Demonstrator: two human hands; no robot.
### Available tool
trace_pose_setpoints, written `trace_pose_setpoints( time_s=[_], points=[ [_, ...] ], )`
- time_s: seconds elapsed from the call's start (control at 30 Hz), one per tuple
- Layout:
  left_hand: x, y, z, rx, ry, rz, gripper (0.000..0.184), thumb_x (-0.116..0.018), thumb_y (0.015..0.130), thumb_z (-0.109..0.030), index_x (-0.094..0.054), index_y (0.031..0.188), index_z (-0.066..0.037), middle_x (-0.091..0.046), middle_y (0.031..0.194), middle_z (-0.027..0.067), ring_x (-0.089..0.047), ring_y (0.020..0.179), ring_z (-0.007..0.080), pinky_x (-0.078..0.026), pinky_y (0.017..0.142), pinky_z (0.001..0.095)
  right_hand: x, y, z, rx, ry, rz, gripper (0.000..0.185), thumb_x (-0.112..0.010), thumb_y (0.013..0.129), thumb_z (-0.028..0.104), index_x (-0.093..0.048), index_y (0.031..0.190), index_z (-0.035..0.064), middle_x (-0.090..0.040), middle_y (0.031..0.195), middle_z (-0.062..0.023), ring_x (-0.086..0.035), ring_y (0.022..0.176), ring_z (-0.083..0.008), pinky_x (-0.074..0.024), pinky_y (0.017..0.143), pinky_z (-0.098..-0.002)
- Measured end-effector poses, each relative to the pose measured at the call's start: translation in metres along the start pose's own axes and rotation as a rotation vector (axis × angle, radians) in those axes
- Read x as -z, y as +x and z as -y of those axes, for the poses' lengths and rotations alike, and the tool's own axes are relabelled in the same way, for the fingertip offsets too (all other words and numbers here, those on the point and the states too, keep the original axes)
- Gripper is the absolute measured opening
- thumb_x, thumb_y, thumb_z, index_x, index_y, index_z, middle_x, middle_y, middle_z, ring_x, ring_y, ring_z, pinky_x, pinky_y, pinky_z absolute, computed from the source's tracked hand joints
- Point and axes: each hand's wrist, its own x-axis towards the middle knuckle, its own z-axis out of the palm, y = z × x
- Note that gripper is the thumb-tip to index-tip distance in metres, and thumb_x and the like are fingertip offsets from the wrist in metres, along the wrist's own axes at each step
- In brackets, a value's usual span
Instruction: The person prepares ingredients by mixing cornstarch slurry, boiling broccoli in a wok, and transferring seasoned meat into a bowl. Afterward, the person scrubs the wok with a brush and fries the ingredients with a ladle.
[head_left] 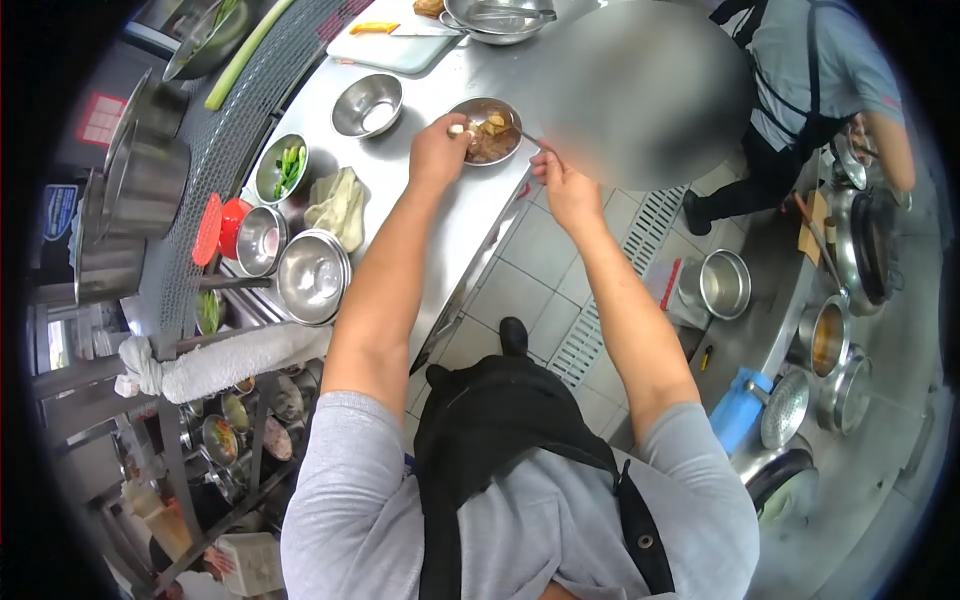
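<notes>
A metal bowl (514,143) with brown and yellowish food stands near the edge of the steel counter. My left hand (438,152) is closed at the bowl's left rim, with its fingers curled over the edge. Small white pieces (457,130) show by those fingertips; whether the fingers touch them I cannot tell. On the other side my right hand (570,192) pinches the handle of a spoon (528,137). The spoon slants down into the food, which hides its tip.
Left on the counter (400,235) are a bowl with white contents (367,106), a bowl of green vegetables (282,168), a cloth (337,207) and stacked bowls (312,277). A cutting board (390,50) lies farther back. A co-worker (800,90) stands at the stove side, right.
</notes>
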Motion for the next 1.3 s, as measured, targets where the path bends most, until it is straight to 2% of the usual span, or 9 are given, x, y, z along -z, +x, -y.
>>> trace_pose_setpoints(
  time_s=[0.23,0.37,0.5,0.63,0.67,0.73,0.93,1.13,1.3],
  points=[
    [-0.007,0.006,0.011,-0.075,0.001,-0.010,0.046,-0.071,0.092,-0.012,-0.062,0.137,-0.006,-0.074,0.117,0.0189,-0.073,0.102,0.0319,-0.055,0.093,0.0397,0.005,0.016,-0.018,0.439,-0.388,-0.166,0.026,-0.057,0.103,0.010,-0.067,0.126,0.0079,-0.076,0.101,-0.0153,-0.074,0.090,-0.0311,-0.0592,0.082,-0.0388],
    [-0.002,0.008,0.012,-0.071,-0.074,0.041,0.056,-0.070,0.092,-0.008,-0.054,0.145,-0.006,-0.070,0.127,0.0223,-0.071,0.109,0.0318,-0.054,0.097,0.0394,0.009,0.005,-0.010,0.422,-0.423,-0.154,0.026,-0.056,0.103,0.010,-0.068,0.126,0.0084,-0.077,0.103,-0.0129,-0.075,0.090,-0.0268,-0.0591,0.082,-0.0366],
    [0.003,-0.009,0.021,-0.090,-0.187,-0.079,0.056,-0.068,0.092,-0.004,-0.053,0.145,-0.002,-0.065,0.133,0.0259,-0.065,0.122,0.0367,-0.052,0.103,0.0403,0.010,-0.024,0.003,0.142,-0.026,-0.168,0.028,-0.053,0.105,0.010,-0.065,0.130,0.0019,-0.075,0.109,-0.0150,-0.074,0.094,-0.0213,-0.0587,0.085,-0.0343],
    [0.021,-0.108,0.054,-0.220,-0.239,-0.154,0.049,-0.068,0.093,-0.006,-0.057,0.141,-0.004,-0.063,0.137,0.0187,-0.062,0.124,0.0319,-0.052,0.104,0.0383,0.005,-0.092,0.003,-0.065,0.320,-0.096,0.034,-0.048,0.110,0.015,-0.058,0.136,-0.0056,-0.074,0.107,-0.0180,-0.072,0.089,-0.0189,-0.0589,0.083,-0.0328],
    [0.034,-0.144,0.062,-0.163,-0.302,-0.106,0.047,-0.065,0.094,-0.006,-0.059,0.140,-0.009,-0.066,0.130,0.0125,-0.065,0.111,0.0224,-0.054,0.095,0.0354,-0.003,-0.114,0.005,-0.130,0.366,-0.057,0.035,-0.049,0.110,0.015,-0.057,0.136,-0.0063,-0.074,0.107,-0.0187,-0.072,0.088,-0.0200,-0.0589,0.082,-0.0336],
    [0.049,-0.218,0.096,-0.077,-0.243,-0.092,0.039,-0.065,0.092,-0.011,-0.064,0.131,-0.009,-0.069,0.118,0.0149,-0.068,0.093,0.0301,-0.056,0.088,0.0393,-0.025,-0.155,-0.001,-0.204,0.387,0.084,0.035,-0.049,0.110,0.017,-0.057,0.135,-0.0072,-0.073,0.106,-0.0196,-0.072,0.087,-0.0217,-0.0591,0.081,-0.0347],
    [0.139,-0.423,0.186,0.300,-0.185,-0.014,0.027,-0.065,0.092,-0.013,-0.066,0.118,-0.007,-0.068,0.109,0.0132,-0.070,0.091,0.0304,-0.055,0.082,0.0406,-0.146,-0.248,0.076,-0.274,0.440,0.649,0.032,-0.050,0.110,0.014,-0.058,0.135,-0.0043,-0.073,0.106,-0.0188,-0.071,0.088,-0.0208,-0.0587,0.081,-0.0336],
    [0.197,-0.535,0.266,0.405,-0.307,0.126,0.025,-0.070,0.093,-0.020,-0.070,0.113,-0.005,-0.074,0.103,0.0111,-0.072,0.094,0.0262,-0.056,0.084,0.0374,-0.329,-0.292,0.153,0.139,0.233,0.979,0.029,-0.049,0.109,0.009,-0.062,0.133,-0.0009,-0.075,0.110,-0.0122,-0.071,0.094,-0.0153,-0.0577,0.082,-0.0300],
    [0.242,-0.588,0.294,0.596,-0.568,-0.029,0.028,-0.072,0.093,-0.023,-0.070,0.114,-0.004,-0.076,0.102,0.0099,-0.073,0.094,0.0230,-0.057,0.084,0.0363,-0.459,-0.320,0.179,0.675,-0.266,0.754,0.034,-0.055,0.099,0.005,-0.061,0.133,0.0051,-0.073,0.105,-0.0192,-0.071,0.090,-0.0356,-0.0567,0.079,-0.0448]
  ],
)
